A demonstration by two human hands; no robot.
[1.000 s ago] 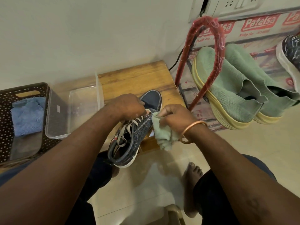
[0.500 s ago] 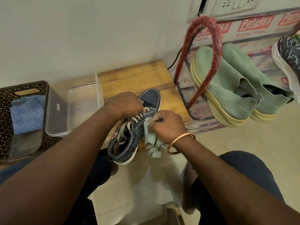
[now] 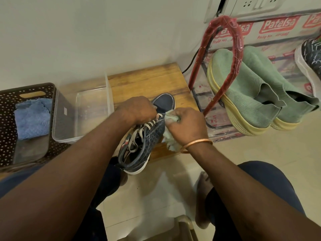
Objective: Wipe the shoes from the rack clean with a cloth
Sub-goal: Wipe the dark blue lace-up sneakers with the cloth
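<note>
From the camera on my head I look down at my two hands. My left hand [image 3: 139,109] holds the dark blue shoe [image 3: 147,140] at the top, near the white laces, with my fingers curled round it. My right hand [image 3: 186,126] is closed tight on a pale green cloth [image 3: 171,144], and I press the cloth on the right side of the shoe. A shiny bangle [image 3: 198,142] sits on that wrist.

The toe of the shoe is over the front right corner of the wooden bench [image 3: 147,80]. The heel sticks out past the front edge, toward me. I cannot tell if the toe touches the wood.

A clear box [image 3: 81,108] sits at the left edge of the bench. Beside it is a dark basket [image 3: 10,105] with a blue cloth [image 3: 32,119] in it. Past the right edge, two green shoes [image 3: 251,94] lean on the red rack [image 3: 232,49].
</note>
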